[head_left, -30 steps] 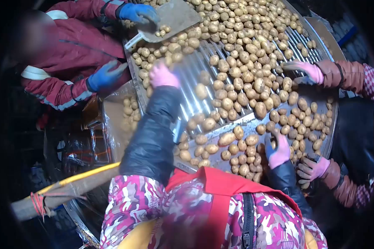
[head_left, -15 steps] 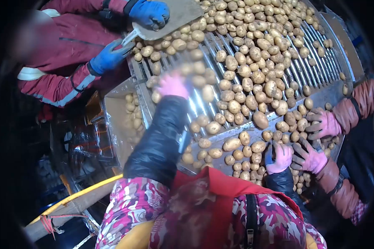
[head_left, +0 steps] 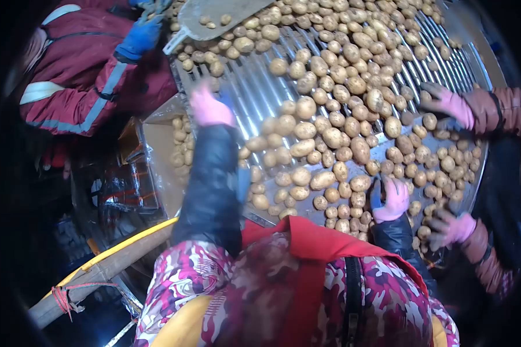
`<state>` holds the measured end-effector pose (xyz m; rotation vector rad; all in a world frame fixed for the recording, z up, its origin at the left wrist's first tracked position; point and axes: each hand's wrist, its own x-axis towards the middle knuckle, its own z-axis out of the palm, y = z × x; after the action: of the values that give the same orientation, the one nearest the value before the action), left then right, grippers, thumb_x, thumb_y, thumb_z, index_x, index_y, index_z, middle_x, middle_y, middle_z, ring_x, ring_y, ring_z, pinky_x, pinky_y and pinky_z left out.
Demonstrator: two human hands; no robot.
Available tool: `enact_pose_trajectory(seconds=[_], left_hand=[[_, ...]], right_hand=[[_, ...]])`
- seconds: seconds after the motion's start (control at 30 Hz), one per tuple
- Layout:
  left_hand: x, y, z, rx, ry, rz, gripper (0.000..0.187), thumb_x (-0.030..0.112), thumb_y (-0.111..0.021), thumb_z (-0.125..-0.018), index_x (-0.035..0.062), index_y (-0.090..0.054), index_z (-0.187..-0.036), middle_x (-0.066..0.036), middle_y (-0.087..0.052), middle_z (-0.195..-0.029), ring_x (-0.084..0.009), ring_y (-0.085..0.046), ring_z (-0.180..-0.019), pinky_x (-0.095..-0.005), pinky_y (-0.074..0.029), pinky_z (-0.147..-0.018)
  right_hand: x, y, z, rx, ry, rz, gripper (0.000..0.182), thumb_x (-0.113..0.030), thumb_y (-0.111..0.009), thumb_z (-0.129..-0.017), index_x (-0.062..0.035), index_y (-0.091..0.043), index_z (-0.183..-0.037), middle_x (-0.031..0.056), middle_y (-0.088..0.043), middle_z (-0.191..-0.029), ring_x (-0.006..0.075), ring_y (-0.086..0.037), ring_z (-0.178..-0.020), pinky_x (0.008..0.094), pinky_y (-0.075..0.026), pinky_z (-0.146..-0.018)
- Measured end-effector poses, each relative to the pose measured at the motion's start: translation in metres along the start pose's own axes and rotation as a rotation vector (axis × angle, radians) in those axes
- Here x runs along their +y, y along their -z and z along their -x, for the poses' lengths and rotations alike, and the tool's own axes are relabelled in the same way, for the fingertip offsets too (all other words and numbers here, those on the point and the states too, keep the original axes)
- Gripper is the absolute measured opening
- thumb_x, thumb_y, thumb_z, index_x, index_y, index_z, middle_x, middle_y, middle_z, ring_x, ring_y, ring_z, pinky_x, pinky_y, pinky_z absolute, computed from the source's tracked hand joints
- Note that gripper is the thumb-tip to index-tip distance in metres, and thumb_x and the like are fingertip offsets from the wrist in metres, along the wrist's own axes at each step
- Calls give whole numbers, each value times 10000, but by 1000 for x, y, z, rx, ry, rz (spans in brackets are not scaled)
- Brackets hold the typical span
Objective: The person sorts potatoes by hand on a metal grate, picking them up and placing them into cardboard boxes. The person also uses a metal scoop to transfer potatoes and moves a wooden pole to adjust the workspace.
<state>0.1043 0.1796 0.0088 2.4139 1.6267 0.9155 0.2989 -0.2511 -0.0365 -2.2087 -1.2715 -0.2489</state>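
Many potatoes (head_left: 330, 136) lie over a metal roller grate (head_left: 252, 84) and the tray below it. Blurred by motion, my left hand (head_left: 211, 107) in a pink and blue glove is over the grate's left part, near a few potatoes; its fingers are smeared. My right hand (head_left: 392, 199), in a similar glove, rests among potatoes at the grate's lower edge, its fingers apart and pointing away from me, with nothing visibly held.
A co-worker's blue-gloved hand (head_left: 140, 37) is at the upper left, near a metal scoop (head_left: 228, 14) with a few potatoes. Another person's pink-gloved hands (head_left: 454, 107) work at the right. A cardboard box (head_left: 162, 147) of potatoes stands left; a yellow-edged rail (head_left: 118, 257) runs lower left.
My left hand has moved left, and several potatoes have rolled toward the lower edge. The co-worker's hands have left the scoop. The right-side person's hands have moved apart.
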Motion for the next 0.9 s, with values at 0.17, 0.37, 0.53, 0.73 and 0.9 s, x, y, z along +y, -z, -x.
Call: enact_pose_trajectory(seconds=[0.17,0.37,0.53,0.73,0.9], left_hand=[[-30,-19,-49,-480,83,-504,816,730,-589,-875,275,-469,-1542,-135,-587,-1474,-366,-530,-1383,-671,-222,-1207],[0,-7,15,-457,157,-546,759,710,-560,-905,253,-498,-1509,-218,-645,-1345,-403,-604,-1270,-648,-330,-1146],[64,15,82,-581,29,-339,703,648,-506,-981,205,-485,-1527,-310,-566,-1334,-495,-577,-1198,-570,-467,-1027],[126,17,104,-646,-216,-245,833,628,-650,-906,206,-413,-1584,-316,-278,-1620,-487,-321,-1477,-635,-281,-1181],[181,-42,84,-693,-320,-281,962,730,-602,-885,150,-350,-1610,-378,-265,-1607,-587,-175,-1512,-742,-153,-1175]], right_hand=[[0,2,-1,-27,2,44,361,-184,-761,-763,-100,-723,-1112,99,-664,-967,319,-627,-862,422,-518,-779],[1,3,0,-19,0,23,392,-185,-747,-761,-97,-712,-1141,118,-656,-1020,330,-623,-901,437,-519,-785],[-1,8,-1,-121,-69,-18,359,-176,-750,-798,-66,-705,-1137,147,-665,-1015,363,-629,-922,452,-521,-823],[-1,11,-5,-94,-23,-16,329,-174,-750,-790,-81,-706,-1103,125,-651,-962,348,-615,-852,449,-515,-755],[-4,14,-7,-117,-70,-23,315,-173,-751,-789,-94,-710,-1091,116,-651,-956,338,-610,-837,442,-502,-734]])
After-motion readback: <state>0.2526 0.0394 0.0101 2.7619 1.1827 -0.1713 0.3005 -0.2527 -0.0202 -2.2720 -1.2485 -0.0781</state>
